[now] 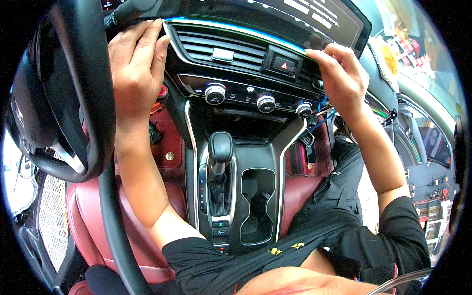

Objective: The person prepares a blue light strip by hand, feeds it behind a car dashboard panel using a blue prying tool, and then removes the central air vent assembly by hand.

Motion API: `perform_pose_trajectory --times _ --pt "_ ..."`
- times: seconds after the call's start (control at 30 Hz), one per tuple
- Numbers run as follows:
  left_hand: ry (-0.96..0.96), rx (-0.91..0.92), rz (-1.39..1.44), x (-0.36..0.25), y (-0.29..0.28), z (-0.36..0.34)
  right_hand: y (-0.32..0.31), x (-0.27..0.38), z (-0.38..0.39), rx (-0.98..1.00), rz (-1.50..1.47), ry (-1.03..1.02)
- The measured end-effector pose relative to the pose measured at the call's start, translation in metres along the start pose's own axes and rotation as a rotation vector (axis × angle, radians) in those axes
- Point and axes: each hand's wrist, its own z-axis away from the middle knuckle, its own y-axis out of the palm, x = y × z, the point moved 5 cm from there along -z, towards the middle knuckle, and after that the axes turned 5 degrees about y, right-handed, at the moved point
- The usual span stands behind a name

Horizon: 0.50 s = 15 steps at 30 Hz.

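Note:
Fingers stretched over the dashboard trim, my left hand [135,69] touches near the left end of a thin glowing blue strip [260,36]. Near that strip's right end, my right hand [344,78] has curled fingers, with thumb and forefinger closed at its edge. Between my hands are the air vents [216,46] with a red-triangle hazard button [283,65]. Above them is a wide screen [275,14]; below is the row of climate knobs [215,96].
A black steering wheel [98,147] stands at the left. Below the dash are the gear lever [220,147], cup holders [256,206] and a red seat [88,216]. Loose blue straps [314,128] hang below the dash's right side. An open door [413,137] is at the right.

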Motion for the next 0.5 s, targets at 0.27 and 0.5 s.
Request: perform_pose_trajectory --times 0.27,0.5 --pt "0.0 -0.091 0.055 -0.007 0.008 -0.002 -0.001 0.001 -0.001 0.006 -0.007 0.005" --pt "-0.044 -0.138 0.055 -0.006 0.012 -0.003 -0.002 0.003 -0.002 0.004 -0.015 0.01"
